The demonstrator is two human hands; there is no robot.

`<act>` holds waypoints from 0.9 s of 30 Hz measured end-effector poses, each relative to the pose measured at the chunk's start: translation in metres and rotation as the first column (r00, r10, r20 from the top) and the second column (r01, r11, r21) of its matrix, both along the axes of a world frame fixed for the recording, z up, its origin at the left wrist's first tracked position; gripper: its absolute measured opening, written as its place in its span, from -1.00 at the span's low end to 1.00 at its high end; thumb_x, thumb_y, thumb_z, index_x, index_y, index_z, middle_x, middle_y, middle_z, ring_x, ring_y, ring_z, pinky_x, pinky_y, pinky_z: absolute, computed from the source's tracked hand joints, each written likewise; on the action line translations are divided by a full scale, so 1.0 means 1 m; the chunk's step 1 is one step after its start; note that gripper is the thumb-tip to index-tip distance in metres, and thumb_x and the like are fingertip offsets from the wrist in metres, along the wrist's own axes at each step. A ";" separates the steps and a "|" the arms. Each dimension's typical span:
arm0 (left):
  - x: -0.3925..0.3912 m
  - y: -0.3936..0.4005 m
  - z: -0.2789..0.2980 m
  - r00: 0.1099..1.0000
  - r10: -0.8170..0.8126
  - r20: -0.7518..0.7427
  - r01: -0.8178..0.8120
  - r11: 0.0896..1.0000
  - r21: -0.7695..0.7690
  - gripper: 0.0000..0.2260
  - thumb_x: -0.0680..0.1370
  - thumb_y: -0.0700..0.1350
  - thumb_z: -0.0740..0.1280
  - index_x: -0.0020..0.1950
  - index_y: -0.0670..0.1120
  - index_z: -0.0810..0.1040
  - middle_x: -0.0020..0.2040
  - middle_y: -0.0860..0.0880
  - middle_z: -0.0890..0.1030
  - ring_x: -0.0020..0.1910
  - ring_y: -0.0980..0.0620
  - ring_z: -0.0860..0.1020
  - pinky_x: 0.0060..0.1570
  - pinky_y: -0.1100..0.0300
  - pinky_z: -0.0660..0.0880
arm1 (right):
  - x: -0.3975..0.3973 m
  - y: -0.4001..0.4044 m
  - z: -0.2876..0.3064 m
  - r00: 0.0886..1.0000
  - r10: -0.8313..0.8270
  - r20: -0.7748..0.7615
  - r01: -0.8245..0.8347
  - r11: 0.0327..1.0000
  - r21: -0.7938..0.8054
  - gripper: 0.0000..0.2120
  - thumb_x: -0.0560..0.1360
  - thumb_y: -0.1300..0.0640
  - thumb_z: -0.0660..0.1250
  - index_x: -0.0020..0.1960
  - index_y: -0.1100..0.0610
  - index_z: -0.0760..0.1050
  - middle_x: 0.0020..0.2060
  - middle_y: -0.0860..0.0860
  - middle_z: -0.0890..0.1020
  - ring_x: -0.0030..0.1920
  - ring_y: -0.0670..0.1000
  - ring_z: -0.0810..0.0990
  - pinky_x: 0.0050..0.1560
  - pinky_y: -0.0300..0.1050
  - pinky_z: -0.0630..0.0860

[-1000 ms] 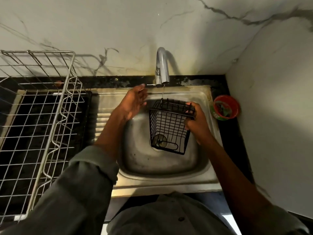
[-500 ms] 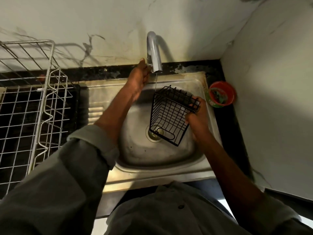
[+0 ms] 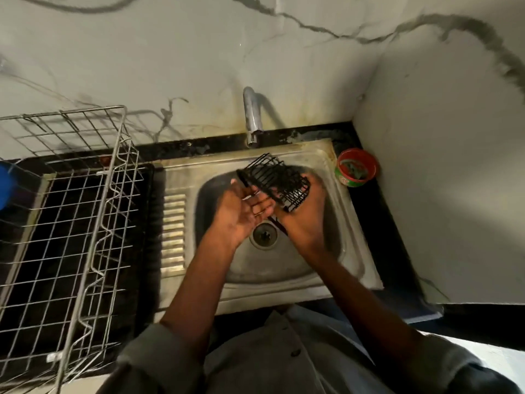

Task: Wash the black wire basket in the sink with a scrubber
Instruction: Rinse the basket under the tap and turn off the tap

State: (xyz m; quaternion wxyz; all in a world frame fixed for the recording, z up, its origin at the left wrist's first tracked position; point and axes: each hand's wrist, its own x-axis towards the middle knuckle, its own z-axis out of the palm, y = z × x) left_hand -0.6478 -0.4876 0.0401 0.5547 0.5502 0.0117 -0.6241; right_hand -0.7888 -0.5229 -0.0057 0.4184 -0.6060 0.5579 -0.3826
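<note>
Both hands are up over the sink (image 3: 352,223) bowl. The right hand (image 3: 305,220) grips the black wire basket (image 3: 279,180) from underneath, tilted, just below the tap (image 3: 251,120). The left hand (image 3: 245,207) is palm up with relaxed fingers touching the basket's near side. A red tub (image 3: 356,167) sits on the bench just past the right hand, and a wire rack (image 3: 65,211) stands off to the left.

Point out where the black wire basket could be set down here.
Bare spots: the ribbed drainboard between sink bowl and wire dish rack, and the bowl floor around the drain. Crowded: under the tap, where both hands meet the black wire basket; the red tub fills the corner.
</note>
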 end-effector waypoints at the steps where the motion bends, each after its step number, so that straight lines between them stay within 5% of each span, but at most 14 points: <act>1: 0.000 0.001 0.005 0.994 0.088 -0.061 -0.088 0.996 -0.005 -0.51 0.77 0.16 -0.09 0.05 -0.09 0.52 -0.10 -0.19 0.75 -0.13 -0.09 0.74 -0.09 0.06 0.64 | 0.003 0.013 0.003 0.997 0.053 -0.051 -0.055 0.997 -0.056 -0.13 0.19 0.06 0.65 0.42 0.03 0.36 0.28 0.03 0.49 0.29 0.03 0.53 0.31 0.05 0.53; 2: 0.001 0.003 0.009 0.978 0.171 -0.117 -0.172 0.985 0.000 -0.54 0.78 0.09 -0.09 0.01 -0.07 0.52 -0.14 -0.17 0.74 -0.16 -0.08 0.74 -0.13 0.09 0.66 | 0.004 0.026 0.007 0.988 0.108 -0.111 -0.119 0.988 -0.099 -0.11 0.19 0.12 0.65 0.45 0.06 0.36 0.29 0.04 0.44 0.30 0.03 0.50 0.33 0.03 0.51; 5: 0.014 0.012 0.010 0.938 0.316 -0.143 -0.313 0.949 0.040 -0.53 0.79 -0.02 -0.14 0.18 -0.08 0.57 0.04 -0.13 0.67 0.12 -0.10 0.65 0.19 0.04 0.54 | -0.003 0.044 0.017 0.906 0.361 -0.219 -0.396 0.908 -0.139 -0.04 0.25 0.07 0.65 0.53 0.06 0.26 0.36 0.02 0.34 0.35 -0.01 0.41 0.35 -0.16 0.45; 8: 0.037 0.035 0.004 0.911 0.393 -0.128 -0.391 0.920 0.043 -0.53 0.79 0.00 -0.13 -0.08 -0.04 0.50 -0.17 -0.10 0.73 -0.21 -0.07 0.74 -0.21 0.10 0.68 | -0.024 0.031 0.022 0.815 0.565 -0.129 -0.576 0.815 -0.061 -0.20 0.38 -0.22 0.53 0.52 -0.04 0.33 0.40 -0.08 0.40 0.39 -0.15 0.40 0.38 -0.24 0.40; 11: 0.065 0.056 -0.008 0.899 0.417 -0.136 -0.419 0.908 0.013 -0.60 0.79 -0.05 -0.04 -0.05 -0.07 0.53 -0.28 -0.04 0.74 -0.35 0.00 0.73 -0.39 0.14 0.66 | -0.041 0.010 0.002 0.977 0.209 -0.036 -0.210 0.978 -0.023 -0.46 0.51 -0.41 0.27 0.35 -0.13 0.50 0.32 -0.10 0.55 0.35 -0.09 0.51 0.39 0.05 0.47; 13: 0.076 0.067 -0.013 0.900 0.401 -0.174 -0.407 0.913 0.001 -0.65 0.77 -0.13 0.03 -0.05 -0.07 0.56 -0.31 0.01 0.73 -0.37 0.07 0.72 -0.30 0.16 0.65 | -0.047 0.001 -0.008 0.990 0.131 -0.059 -0.117 0.972 0.204 -0.29 0.41 -0.55 0.20 0.39 -0.14 0.47 0.33 -0.03 0.56 0.35 0.05 0.53 0.37 0.14 0.48; 16: 0.085 0.074 -0.022 0.914 0.360 -0.187 -0.364 0.931 0.010 -0.68 0.75 -0.15 0.10 -0.11 -0.04 0.57 -0.35 0.06 0.71 -0.43 0.13 0.68 -0.28 0.21 0.61 | -0.050 -0.003 -0.003 0.961 0.118 0.251 -0.265 0.649 0.713 -0.03 0.18 -0.64 0.31 0.43 -0.11 0.39 0.30 0.12 0.57 0.24 0.23 0.63 0.10 0.18 0.64; 18: 0.091 0.077 -0.026 0.926 0.336 -0.172 -0.338 0.941 0.021 -0.69 0.74 -0.12 0.15 -0.15 0.00 0.54 -0.40 0.08 0.67 -0.47 0.14 0.64 -0.40 0.29 0.60 | -0.051 -0.005 0.000 0.921 0.096 0.377 -0.363 0.560 0.745 -0.01 0.18 -0.56 0.42 0.42 0.01 0.44 0.26 0.20 0.61 0.19 0.26 0.66 -0.01 0.14 0.65; 22: 0.093 0.077 -0.034 0.971 0.196 -0.135 -0.198 0.980 0.003 -0.53 0.75 0.01 0.13 -0.30 -0.02 0.60 -0.46 0.09 0.56 -0.54 0.11 0.53 -0.46 0.33 0.53 | -0.043 -0.003 -0.003 0.972 0.070 0.223 -0.212 0.663 0.718 -0.04 0.13 -0.54 0.47 0.32 0.06 0.54 0.10 0.18 0.69 0.04 0.13 0.65 0.04 0.07 0.55; 24: 0.087 0.071 -0.036 0.994 0.107 -0.022 -0.107 0.994 -0.026 -0.54 0.75 0.11 0.08 -0.18 -0.03 0.61 -0.41 0.06 0.61 -0.53 0.12 0.50 -0.47 0.32 0.49 | -0.040 -0.002 -0.008 0.972 -0.001 0.235 -0.163 0.717 0.678 -0.02 0.10 -0.51 0.51 0.32 0.08 0.55 -0.13 0.14 0.69 -0.17 0.06 0.63 -0.06 0.00 0.55; 27: 0.081 0.065 -0.032 0.970 -0.035 0.241 0.056 0.995 -0.084 -0.47 0.64 0.41 0.06 0.03 0.00 0.56 -0.21 -0.01 0.65 -0.34 0.04 0.51 -0.30 0.15 0.44 | -0.041 0.001 -0.005 0.922 -0.125 0.368 -0.115 0.815 0.567 -0.26 0.20 -0.43 0.55 0.22 -0.01 0.60 -0.37 -0.03 0.48 -0.39 -0.05 0.47 -0.27 -0.08 0.48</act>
